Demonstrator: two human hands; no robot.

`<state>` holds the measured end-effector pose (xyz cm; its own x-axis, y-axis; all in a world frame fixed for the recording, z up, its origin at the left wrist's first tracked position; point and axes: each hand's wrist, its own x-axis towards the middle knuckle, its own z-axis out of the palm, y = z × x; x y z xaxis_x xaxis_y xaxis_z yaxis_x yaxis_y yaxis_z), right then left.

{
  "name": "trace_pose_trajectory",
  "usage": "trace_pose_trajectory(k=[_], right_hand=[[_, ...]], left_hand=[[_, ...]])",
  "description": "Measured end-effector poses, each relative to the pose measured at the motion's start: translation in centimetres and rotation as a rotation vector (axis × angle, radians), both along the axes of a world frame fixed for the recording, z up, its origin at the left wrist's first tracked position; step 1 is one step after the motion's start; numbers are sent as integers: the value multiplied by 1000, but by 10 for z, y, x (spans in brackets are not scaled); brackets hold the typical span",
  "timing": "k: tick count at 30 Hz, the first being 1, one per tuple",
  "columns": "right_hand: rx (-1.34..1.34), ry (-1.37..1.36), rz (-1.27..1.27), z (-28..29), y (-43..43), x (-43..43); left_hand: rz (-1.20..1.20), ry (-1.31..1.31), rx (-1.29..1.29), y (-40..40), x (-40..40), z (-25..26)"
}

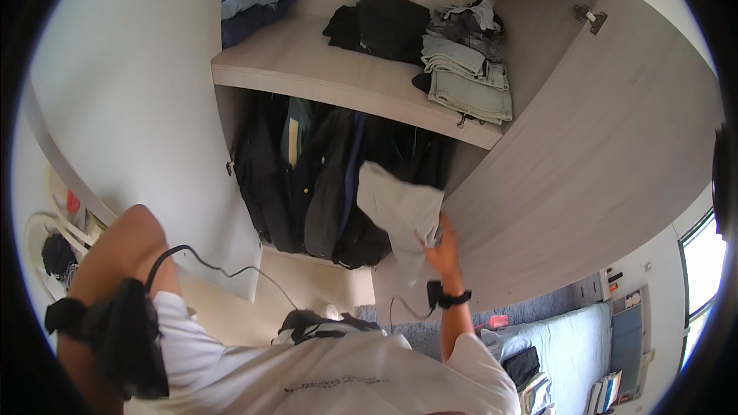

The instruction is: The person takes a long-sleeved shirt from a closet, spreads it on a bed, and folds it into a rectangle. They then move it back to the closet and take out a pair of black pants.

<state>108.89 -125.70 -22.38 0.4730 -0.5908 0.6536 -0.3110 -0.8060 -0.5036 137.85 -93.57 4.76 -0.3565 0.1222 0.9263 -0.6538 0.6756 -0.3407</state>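
Observation:
My right hand [443,248] grips the edge of a light grey folded garment [398,202], which hangs in front of the wardrobe's lower section. My left hand is out of view; the bent left arm is at the left, with a black device strapped on it. On the wardrobe shelf [323,63] above, folded pale jeans [470,95] lie at the right, below a crumpled grey garment [470,29]. Black folded clothes [392,23] rest beside them. Blue folded textiles [253,6] are stacked at the shelf's left end.
Dark jackets [328,184] hang below the shelf. An open wardrobe door [576,167] spans the right side; a white door [132,98] stands left. A bed [571,346] with black cloth is at lower right, white chairs [52,225] at far left. A cable runs from the left arm.

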Motion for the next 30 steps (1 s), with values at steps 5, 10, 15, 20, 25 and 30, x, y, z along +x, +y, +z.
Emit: trace_pose_trajectory(k=[5, 10, 15, 20, 25, 30], right_hand=[[250, -50, 38, 80, -35, 33], [388, -350, 270, 154, -32, 86], [604, -688, 472, 188, -39, 147], [749, -718, 471, 232, -44, 203], [720, -747, 689, 276, -78, 289], [620, -496, 489, 274, -128, 380]], left_hand=[[-20, 248, -204, -67, 12, -25], [-58, 607, 28, -158, 27, -36], [-328, 971, 976, -235, 59, -64], [-364, 624, 1031, -252, 86, -58], [-175, 964, 849, -266, 154, 3], [738, 1073, 574, -291, 176, 41]])
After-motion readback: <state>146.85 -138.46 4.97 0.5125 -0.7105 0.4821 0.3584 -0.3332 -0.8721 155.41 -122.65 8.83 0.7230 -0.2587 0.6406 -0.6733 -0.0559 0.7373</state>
